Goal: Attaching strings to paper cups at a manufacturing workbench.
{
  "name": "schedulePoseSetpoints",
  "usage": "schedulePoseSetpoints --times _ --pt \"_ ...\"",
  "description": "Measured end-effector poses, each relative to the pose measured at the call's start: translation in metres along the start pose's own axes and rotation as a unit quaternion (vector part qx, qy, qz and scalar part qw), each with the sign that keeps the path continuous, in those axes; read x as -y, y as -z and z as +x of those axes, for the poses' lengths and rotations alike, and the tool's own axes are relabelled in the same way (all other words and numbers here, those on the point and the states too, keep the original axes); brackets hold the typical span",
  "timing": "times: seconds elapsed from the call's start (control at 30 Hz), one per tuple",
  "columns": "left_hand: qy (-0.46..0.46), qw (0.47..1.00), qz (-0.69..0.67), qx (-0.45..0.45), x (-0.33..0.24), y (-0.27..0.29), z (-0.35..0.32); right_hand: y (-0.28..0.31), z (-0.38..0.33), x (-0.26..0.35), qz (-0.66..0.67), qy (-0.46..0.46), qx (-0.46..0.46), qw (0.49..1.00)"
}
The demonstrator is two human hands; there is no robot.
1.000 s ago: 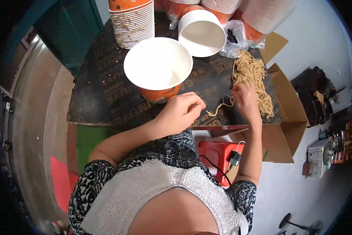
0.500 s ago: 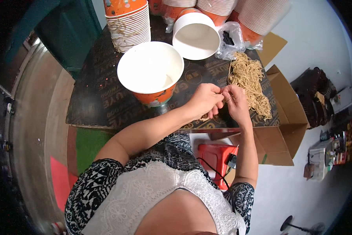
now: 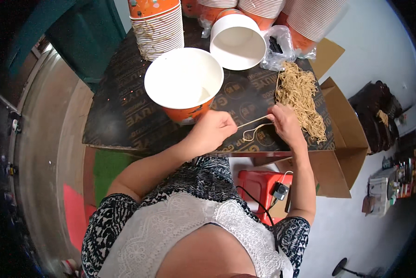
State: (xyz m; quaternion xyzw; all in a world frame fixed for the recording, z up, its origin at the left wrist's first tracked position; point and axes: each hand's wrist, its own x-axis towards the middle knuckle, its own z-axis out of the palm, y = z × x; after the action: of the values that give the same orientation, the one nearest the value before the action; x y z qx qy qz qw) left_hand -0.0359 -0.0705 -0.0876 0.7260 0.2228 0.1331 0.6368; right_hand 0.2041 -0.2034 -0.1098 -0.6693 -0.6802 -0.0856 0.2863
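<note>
A tan cord (image 3: pixel 254 123) is stretched taut between my two hands over the near part of the table, and a loose loop of it hangs below the taut stretch. My left hand (image 3: pixel 212 132), closed in a pinch, grips one end beside the paper bucket. My right hand (image 3: pixel 286 123) pinches the other part, next to a tangled heap of tan cord (image 3: pixel 298 95). The white-lined orange paper bucket (image 3: pixel 184 81) stands upright just beyond my left hand. Another bucket (image 3: pixel 238 44) lies on its side behind it, its mouth toward me.
A nested stack of buckets (image 3: pixel 159 39) wound with cord stands at the back left. More bucket stacks (image 3: pixel 314 21) line the back, beside a clear plastic bag (image 3: pixel 277 46). An opened cardboard box (image 3: pixel 342 134) is right of the dark table (image 3: pixel 120 120); a red stool (image 3: pixel 256 185) stands below.
My hands have moved apart, the left going left, drawing the cord out straight between them. The whole view has shifted slightly.
</note>
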Motion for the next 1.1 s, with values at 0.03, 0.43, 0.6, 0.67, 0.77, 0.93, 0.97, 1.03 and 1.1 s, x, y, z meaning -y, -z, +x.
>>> schedulePoseSetpoints --times 0.03,0.43,0.6,0.67,0.77,0.93,0.97,1.03,1.1 --pt "0.009 1.000 -0.003 0.016 -0.001 0.010 -0.012 0.002 -0.001 -0.003 -0.037 0.000 0.020 0.999" --pt "-0.285 0.936 0.193 0.074 -0.047 0.159 -0.150 0.000 0.004 -0.015 -0.107 -0.042 0.049 0.992" --pt "-0.181 0.941 0.244 0.147 -0.043 0.088 -0.090 0.009 0.022 0.101 0.291 -0.084 -0.075 0.950" --pt "-0.193 0.930 0.294 0.104 -0.045 0.063 -0.074 -0.007 0.018 0.143 0.509 -0.059 -0.081 0.855" --pt "-0.266 0.911 0.304 0.087 -0.051 0.041 -0.061 -0.021 0.011 0.175 0.711 -0.145 -0.043 0.686" --pt "-0.290 0.885 0.353 0.083 -0.048 0.037 -0.057 -0.024 -0.002 0.167 0.563 -0.211 -0.031 0.798" --pt "-0.270 0.886 0.367 0.086 -0.053 0.040 -0.058 -0.023 -0.004 0.166 0.564 -0.212 -0.035 0.797" --pt "-0.249 0.886 0.381 0.092 -0.056 0.046 -0.059 -0.023 -0.007 0.164 0.495 -0.199 -0.051 0.844" --pt "-0.245 0.899 0.353 0.086 -0.056 0.053 -0.058 -0.021 -0.006 0.166 0.521 -0.234 -0.041 0.820"
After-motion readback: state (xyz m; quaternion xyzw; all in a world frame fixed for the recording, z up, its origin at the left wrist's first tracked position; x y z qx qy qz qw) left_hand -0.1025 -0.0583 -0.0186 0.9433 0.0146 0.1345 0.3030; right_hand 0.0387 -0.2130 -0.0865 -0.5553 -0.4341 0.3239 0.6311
